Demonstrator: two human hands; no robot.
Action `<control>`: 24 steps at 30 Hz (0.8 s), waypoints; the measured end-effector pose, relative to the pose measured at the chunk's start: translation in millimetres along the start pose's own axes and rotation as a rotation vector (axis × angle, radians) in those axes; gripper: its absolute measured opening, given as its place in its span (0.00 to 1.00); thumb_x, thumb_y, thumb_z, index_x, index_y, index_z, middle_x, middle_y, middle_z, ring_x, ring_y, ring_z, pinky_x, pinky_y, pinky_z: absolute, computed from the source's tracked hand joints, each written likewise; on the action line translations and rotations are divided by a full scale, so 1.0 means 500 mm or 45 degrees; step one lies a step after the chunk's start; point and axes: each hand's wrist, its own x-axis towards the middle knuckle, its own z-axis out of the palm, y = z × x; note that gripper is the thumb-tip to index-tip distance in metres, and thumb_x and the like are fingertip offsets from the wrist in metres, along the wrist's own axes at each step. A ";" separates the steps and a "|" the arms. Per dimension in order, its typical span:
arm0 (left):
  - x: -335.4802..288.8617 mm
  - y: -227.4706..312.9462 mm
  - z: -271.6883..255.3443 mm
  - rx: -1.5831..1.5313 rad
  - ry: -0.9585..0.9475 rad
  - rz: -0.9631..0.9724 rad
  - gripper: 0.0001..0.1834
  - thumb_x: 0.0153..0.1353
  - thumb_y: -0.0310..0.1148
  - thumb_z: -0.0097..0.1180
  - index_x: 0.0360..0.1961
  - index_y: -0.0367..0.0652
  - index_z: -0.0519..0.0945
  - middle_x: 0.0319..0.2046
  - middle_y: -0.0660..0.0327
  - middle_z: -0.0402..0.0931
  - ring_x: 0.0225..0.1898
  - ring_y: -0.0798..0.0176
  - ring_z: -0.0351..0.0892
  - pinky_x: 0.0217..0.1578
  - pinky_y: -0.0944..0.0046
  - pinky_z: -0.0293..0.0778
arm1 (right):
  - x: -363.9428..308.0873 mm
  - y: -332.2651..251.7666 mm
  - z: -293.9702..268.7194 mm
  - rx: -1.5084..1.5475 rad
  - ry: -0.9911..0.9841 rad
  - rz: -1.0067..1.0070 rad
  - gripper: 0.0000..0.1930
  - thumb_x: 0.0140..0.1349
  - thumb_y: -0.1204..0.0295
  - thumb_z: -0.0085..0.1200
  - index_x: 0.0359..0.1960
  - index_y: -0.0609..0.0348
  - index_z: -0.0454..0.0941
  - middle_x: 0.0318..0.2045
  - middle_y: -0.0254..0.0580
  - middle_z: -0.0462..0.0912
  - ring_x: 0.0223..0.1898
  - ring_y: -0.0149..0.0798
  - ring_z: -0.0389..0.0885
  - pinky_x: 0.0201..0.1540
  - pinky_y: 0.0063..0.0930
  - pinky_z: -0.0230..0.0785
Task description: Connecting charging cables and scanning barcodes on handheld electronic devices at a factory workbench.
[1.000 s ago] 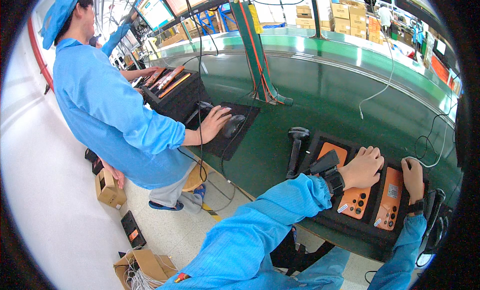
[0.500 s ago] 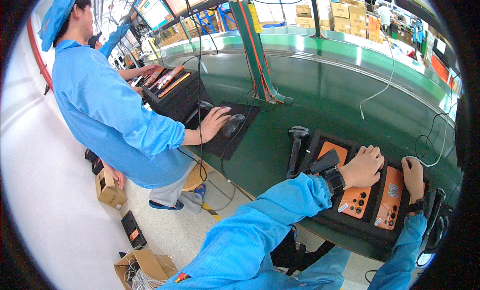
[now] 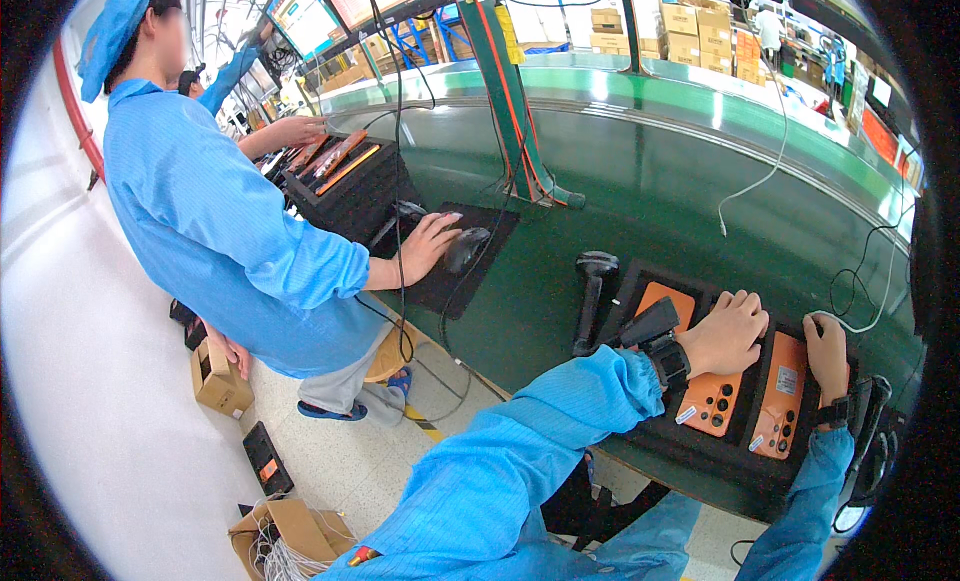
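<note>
In the head view, a black foam tray [image 3: 648, 433] at the lower right of the table holds several orange phones. My left hand [image 3: 725, 336] lies across the middle phone [image 3: 708, 403], its fingers bent down near the tray's far edge; whatever the fingertips press is hidden. Beside the right phone [image 3: 780, 391], which has a white label, my right hand [image 3: 827, 356] is closed with folded fingers near the end of a white cable [image 3: 868, 326]. What it grips, if anything, cannot be made out. The left phone [image 3: 668, 303] is partly covered by a black object [image 3: 645, 326] beside my wrist.
A black handheld scanner [image 3: 593, 306] lies left of the tray. Further left, a co-worker's hand [image 3: 425, 249] rests on a mouse [image 3: 466, 251]. Beyond is a black box of phones [image 3: 345, 186]. A green post [image 3: 510, 101] rises from the table. Cardboard boxes [image 3: 222, 376] sit on the floor.
Both my hands and the phones have stayed put. Over the far box of phones, another person's hand has lifted slightly. The co-worker's hand remains on the mouse.
</note>
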 end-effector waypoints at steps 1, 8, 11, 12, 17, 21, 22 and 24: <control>-0.001 -0.001 0.000 0.001 -0.001 -0.002 0.10 0.52 0.34 0.56 0.33 0.39 0.74 0.39 0.50 0.68 0.47 0.46 0.66 0.49 0.49 0.62 | 0.001 0.000 0.002 0.011 -0.007 0.013 0.13 0.64 0.68 0.52 0.37 0.70 0.79 0.38 0.55 0.81 0.43 0.54 0.78 0.48 0.39 0.68; 0.001 -0.001 -0.001 -0.002 -0.007 0.007 0.11 0.53 0.34 0.55 0.33 0.39 0.74 0.40 0.50 0.68 0.48 0.46 0.66 0.49 0.49 0.62 | 0.002 0.004 0.001 0.002 -0.004 -0.002 0.14 0.64 0.67 0.51 0.38 0.70 0.79 0.39 0.55 0.82 0.44 0.54 0.78 0.49 0.39 0.68; 0.000 -0.001 -0.002 0.004 -0.011 0.003 0.11 0.53 0.34 0.55 0.33 0.39 0.74 0.40 0.50 0.68 0.48 0.46 0.66 0.49 0.49 0.62 | 0.002 0.001 0.000 0.014 -0.031 0.011 0.14 0.64 0.67 0.51 0.38 0.71 0.79 0.39 0.55 0.82 0.44 0.54 0.78 0.50 0.39 0.68; 0.000 0.000 -0.002 0.005 -0.010 0.002 0.11 0.53 0.34 0.56 0.33 0.39 0.74 0.40 0.50 0.68 0.48 0.46 0.66 0.49 0.48 0.62 | 0.002 0.001 0.000 0.013 -0.029 0.013 0.14 0.64 0.67 0.51 0.38 0.71 0.79 0.39 0.55 0.82 0.44 0.54 0.78 0.50 0.39 0.68; -0.001 0.000 -0.001 0.008 0.002 0.006 0.11 0.53 0.34 0.56 0.33 0.39 0.74 0.39 0.50 0.67 0.47 0.46 0.66 0.49 0.48 0.62 | 0.001 0.000 0.000 -0.015 -0.025 0.001 0.14 0.64 0.67 0.51 0.38 0.71 0.79 0.39 0.56 0.82 0.44 0.54 0.78 0.50 0.39 0.68; 0.000 -0.002 0.000 0.015 -0.007 -0.001 0.10 0.52 0.34 0.56 0.33 0.39 0.74 0.39 0.50 0.67 0.47 0.46 0.66 0.48 0.49 0.62 | -0.001 -0.008 -0.002 -0.009 -0.006 -0.024 0.14 0.64 0.68 0.51 0.38 0.71 0.79 0.39 0.56 0.82 0.44 0.54 0.78 0.49 0.39 0.68; 0.000 -0.002 0.000 0.016 -0.008 -0.002 0.10 0.52 0.34 0.56 0.33 0.39 0.74 0.39 0.50 0.67 0.47 0.46 0.66 0.48 0.49 0.62 | -0.002 -0.012 -0.003 -0.004 -0.007 -0.019 0.14 0.64 0.68 0.52 0.38 0.71 0.79 0.39 0.56 0.82 0.44 0.54 0.78 0.49 0.39 0.68; -0.001 -0.002 -0.001 0.009 0.004 0.009 0.10 0.52 0.34 0.56 0.32 0.39 0.74 0.39 0.50 0.67 0.47 0.46 0.66 0.48 0.49 0.62 | -0.001 -0.003 0.000 -0.004 0.005 -0.029 0.14 0.64 0.68 0.52 0.38 0.71 0.79 0.39 0.56 0.82 0.44 0.54 0.78 0.49 0.39 0.68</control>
